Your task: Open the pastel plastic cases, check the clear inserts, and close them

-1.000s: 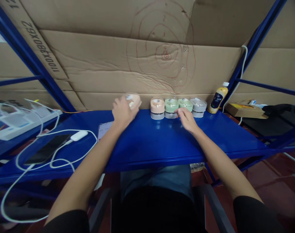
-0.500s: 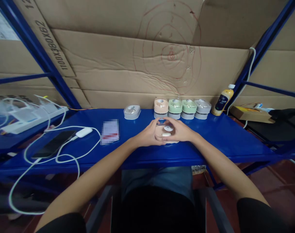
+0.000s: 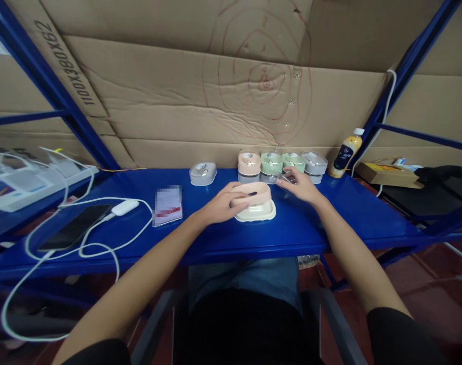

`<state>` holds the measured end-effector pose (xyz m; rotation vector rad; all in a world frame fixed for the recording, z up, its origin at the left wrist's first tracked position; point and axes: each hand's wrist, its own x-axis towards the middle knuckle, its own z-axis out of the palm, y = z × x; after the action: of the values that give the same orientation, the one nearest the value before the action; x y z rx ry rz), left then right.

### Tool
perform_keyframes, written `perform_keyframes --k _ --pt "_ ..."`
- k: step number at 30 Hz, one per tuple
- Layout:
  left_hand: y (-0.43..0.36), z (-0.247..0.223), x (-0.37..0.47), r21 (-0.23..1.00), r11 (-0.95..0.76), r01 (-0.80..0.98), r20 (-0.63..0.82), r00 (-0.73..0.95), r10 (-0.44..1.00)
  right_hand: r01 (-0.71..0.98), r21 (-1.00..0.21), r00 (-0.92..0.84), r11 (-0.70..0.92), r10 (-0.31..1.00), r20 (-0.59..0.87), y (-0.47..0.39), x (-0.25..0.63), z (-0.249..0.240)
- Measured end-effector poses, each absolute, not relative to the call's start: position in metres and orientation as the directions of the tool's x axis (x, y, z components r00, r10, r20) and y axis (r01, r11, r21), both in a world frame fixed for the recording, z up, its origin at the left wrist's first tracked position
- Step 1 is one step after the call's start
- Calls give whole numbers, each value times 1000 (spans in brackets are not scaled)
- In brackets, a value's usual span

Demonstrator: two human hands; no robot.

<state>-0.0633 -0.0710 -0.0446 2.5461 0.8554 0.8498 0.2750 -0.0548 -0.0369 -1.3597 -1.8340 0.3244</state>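
My left hand (image 3: pixel 225 204) grips the left side of a pink oval box (image 3: pixel 262 194), which is open at the top. A small dark spot shows inside, near my fingertips. Under the box, a cream-coloured base with a wavy rim (image 3: pixel 257 213) rests on the blue table. To the right, my right hand (image 3: pixel 302 185) is closed on a clear plastic lid (image 3: pixel 281 178), tilted and apart from the box. Its outline is hard to make out against the boxes behind.
Along the back stand stacked lidded boxes: pink (image 3: pixel 249 163), green (image 3: pixel 271 163), another green, and grey (image 3: pixel 315 163). A single grey box (image 3: pixel 203 174) sits to their left. A juice bottle (image 3: pixel 345 154) leans at right. Phones and white cables (image 3: pixel 117 243) lie at left.
The clear lid has come off the pink box and moved right with my right hand. My left hand stays on the box, whose open top and cream base now show.
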Motion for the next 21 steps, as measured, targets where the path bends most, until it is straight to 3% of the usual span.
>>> perform_keyframes --k 3,6,9,14,21 --pt "-57 -39 -80 450 -683 576 433 528 731 732 -579 -155 360 915 373 -55 279 -38" --pt "-44 -39 -95 430 -546 719 334 436 836 783 -531 -197 323 940 280 -50 287 -41" --pt "-39 -42 -100 426 -489 761 274 407 871 804 -520 -209 289 955 209 -47 291 -42" --pt "-54 -39 -86 474 -650 594 416 500 760 737 -583 -139 343 920 366 -53 287 -36" --pt "-81 -47 -57 489 -773 405 349 721 599 647 -625 -109 437 864 491 -67 269 -27"
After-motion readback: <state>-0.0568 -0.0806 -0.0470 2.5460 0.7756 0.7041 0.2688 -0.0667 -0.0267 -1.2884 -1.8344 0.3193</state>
